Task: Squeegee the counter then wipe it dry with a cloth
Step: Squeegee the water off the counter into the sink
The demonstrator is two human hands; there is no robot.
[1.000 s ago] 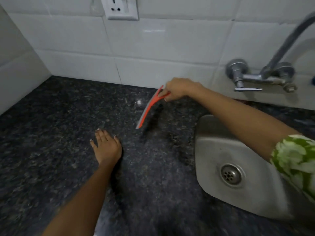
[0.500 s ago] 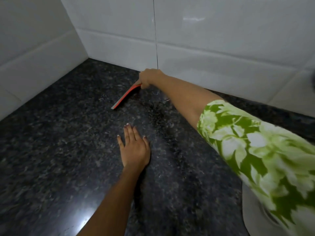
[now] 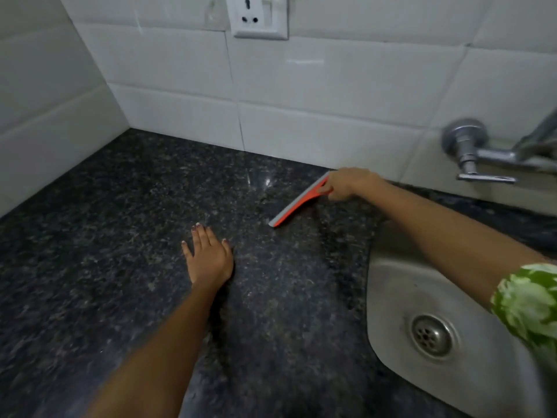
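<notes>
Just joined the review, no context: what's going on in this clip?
A person is squeegeeing a dark granite counter. The right hand grips an orange squeegee near the tiled back wall, blade on the stone, beside the steel sink. The left hand rests flat on the counter, fingers straight, holding nothing. No cloth is in view, so the wipe-dry step does not look started.

White glossy wall tiles point(image 3: 346, 86) behind and to the left, meeting in a corner. White electrical socket point(image 3: 258, 16) mounted high on the back wall. Chrome wall tap point(image 3: 470, 152) at right, above a steel sink point(image 3: 391, 285) with round drain point(image 3: 431, 335). Soft light glinting off tiles.
</notes>
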